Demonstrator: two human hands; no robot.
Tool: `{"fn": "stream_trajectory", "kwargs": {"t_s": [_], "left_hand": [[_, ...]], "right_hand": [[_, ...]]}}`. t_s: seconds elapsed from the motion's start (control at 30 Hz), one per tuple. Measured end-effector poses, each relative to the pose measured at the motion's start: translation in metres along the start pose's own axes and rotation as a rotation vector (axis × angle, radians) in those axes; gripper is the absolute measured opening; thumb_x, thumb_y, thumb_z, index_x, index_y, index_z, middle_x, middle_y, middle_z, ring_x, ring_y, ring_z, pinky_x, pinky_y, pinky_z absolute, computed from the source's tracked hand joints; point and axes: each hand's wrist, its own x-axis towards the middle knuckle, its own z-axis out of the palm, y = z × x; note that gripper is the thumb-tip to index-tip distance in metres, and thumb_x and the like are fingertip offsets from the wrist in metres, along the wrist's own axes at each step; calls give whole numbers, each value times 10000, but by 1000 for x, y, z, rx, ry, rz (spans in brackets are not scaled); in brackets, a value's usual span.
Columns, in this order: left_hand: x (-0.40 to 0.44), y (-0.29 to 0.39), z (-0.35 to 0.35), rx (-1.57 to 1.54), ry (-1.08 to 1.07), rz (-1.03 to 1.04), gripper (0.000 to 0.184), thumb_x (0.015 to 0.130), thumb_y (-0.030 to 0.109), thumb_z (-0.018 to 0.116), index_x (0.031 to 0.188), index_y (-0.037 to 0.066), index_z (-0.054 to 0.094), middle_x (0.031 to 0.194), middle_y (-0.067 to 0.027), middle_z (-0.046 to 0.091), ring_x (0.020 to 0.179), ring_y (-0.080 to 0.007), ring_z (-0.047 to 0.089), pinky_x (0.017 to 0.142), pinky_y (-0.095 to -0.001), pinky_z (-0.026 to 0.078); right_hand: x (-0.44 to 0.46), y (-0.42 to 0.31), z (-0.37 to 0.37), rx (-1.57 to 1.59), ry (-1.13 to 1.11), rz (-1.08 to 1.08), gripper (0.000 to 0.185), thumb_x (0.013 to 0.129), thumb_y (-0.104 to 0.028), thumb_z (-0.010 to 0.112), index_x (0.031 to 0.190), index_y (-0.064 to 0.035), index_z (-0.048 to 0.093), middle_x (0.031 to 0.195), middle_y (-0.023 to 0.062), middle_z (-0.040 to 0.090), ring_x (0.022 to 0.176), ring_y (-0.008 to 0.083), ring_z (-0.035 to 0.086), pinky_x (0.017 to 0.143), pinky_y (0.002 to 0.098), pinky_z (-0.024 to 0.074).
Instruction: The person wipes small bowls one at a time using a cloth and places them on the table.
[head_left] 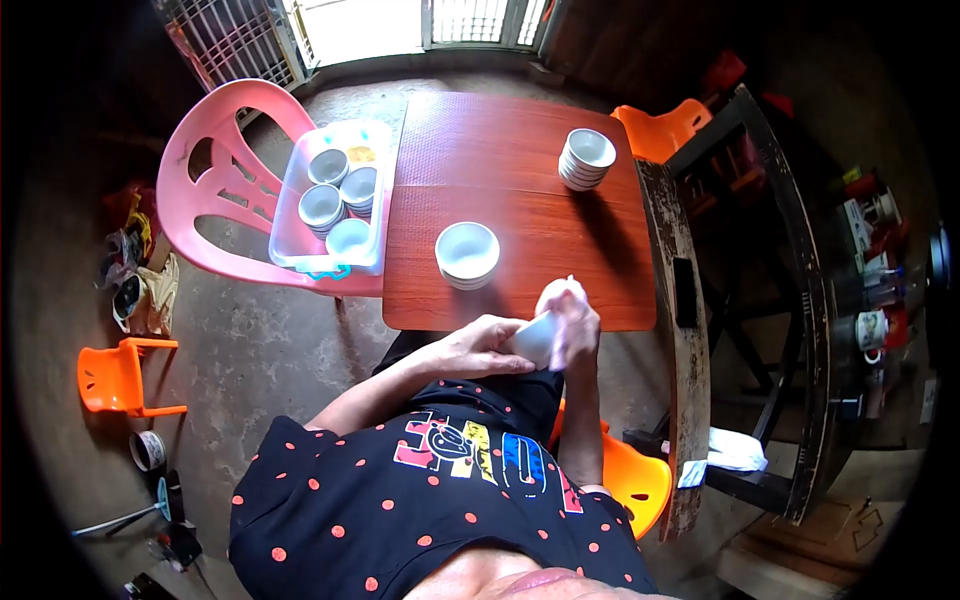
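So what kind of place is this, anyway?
Probably a plainly furnished room in someone's home, perhaps where meals are taken: there's a wooden-looking table with stacked bowls, a pink plastic chair beside it, and a bare, mottled floor.

Wearer | black shirt (370,510), short-sleeved, scattered orange-red dots of uneven size | chest print (490,455): red, yellow and blue blocks, black-and-white outlines | neckline (480,548): rounded, neckward of print | dark legwear (403,345): beyond print, waistward | forearms bare
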Motion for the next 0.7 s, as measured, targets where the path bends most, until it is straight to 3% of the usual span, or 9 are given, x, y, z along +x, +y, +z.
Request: {"fn": "stream_trajectory", "kwargs": {"t_s": [0.1, 0.17, 0.23, 0.3, 0.37, 0.43, 0.53, 0.6, 0.7], "left_hand": [[-4, 2, -3, 8, -18, 11, 307, 864, 60, 636, 1151, -16, 560, 964, -38, 645, 917, -68, 553, 824, -242, 462], [-6, 3, -3, -4, 2, 85, 291, 867, 53, 629, 1143, -11, 564, 942, -39, 646, 913, -67, 555, 795, -248, 470], [-7, -3, -1, 76, 37, 187, 258, 857, 41, 636, 1103, -12, 580, 924, -38, 642, 885, -78, 551, 764, -263, 474], [-9, -9, -2, 239, 48, 243, 256, 847, 40, 645, 1091, -12, 585, 922, -36, 640, 868, -83, 545, 764, -269, 473], [-13, -2, 2, 413, 127, 217, 288, 838, 50, 658, 1108, -12, 581, 913, -33, 639, 856, -79, 540, 773, -258, 466], [-8, -12, -12, 237, 48, 165, 310, 830, 69, 673, 1112, -25, 582, 957, -24, 642, 872, -80, 552, 813, -253, 456], [-17, 12, -22, -146, -11, 17, 357, 806, 191, 711, 1036, -63, 609, 921, -43, 640, 880, -94, 561, 851, -249, 437], [-21, 9, -23, -319, -18, 18, 380, 775, 149, 730, 1069, -60, 609, 963, -67, 648, 900, -123, 597, 859, -279, 453], [-26, 8, -16, -270, 135, 67, 362, 794, 120, 712, 1096, -49, 607, 961, -61, 648, 904, -111, 588, 856, -272, 457]], "right_hand": [[21, -13, -6, -237, -240, -441, 189, 857, -134, 544, 949, 29, 563, 801, 177, 581, 703, 306, 585, 644, 396, 481], [4, 26, 12, 883, -107, 341, 255, 911, -207, 469, 978, 22, 559, 769, 140, 567, 683, 257, 577, 637, 383, 484], [0, 24, 30, 1484, 144, 762, 251, 940, -286, 452, 940, -57, 556, 757, 51, 543, 672, 173, 516, 639, 354, 461], [-10, 53, 68, 2256, -312, 483, 243, 922, -318, 481, 850, -90, 523, 734, 27, 510, 663, 150, 464, 662, 323, 421], [-11, 54, 69, 2206, -280, 632, 302, 905, -384, 494, 789, -105, 501, 736, 18, 501, 646, 145, 447, 640, 313, 401], [4, 48, 47, 1886, -224, 727, 296, 922, -356, 455, 832, -85, 534, 736, 23, 519, 625, 139, 483, 584, 313, 414], [23, -18, 12, 561, -180, 426, 327, 936, -272, 440, 1009, -4, 612, 766, 49, 598, 702, 138, 571, 596, 276, 446], [35, -32, 4, 596, -323, 487, 310, 918, -255, 497, 941, 28, 621, 771, 44, 599, 701, 130, 560, 635, 271, 449], [-4, 25, 50, 1208, 96, 708, 348, 931, -295, 491, 1104, -1, 554, 968, 69, 604, 801, 131, 582, 662, 267, 478]]}}
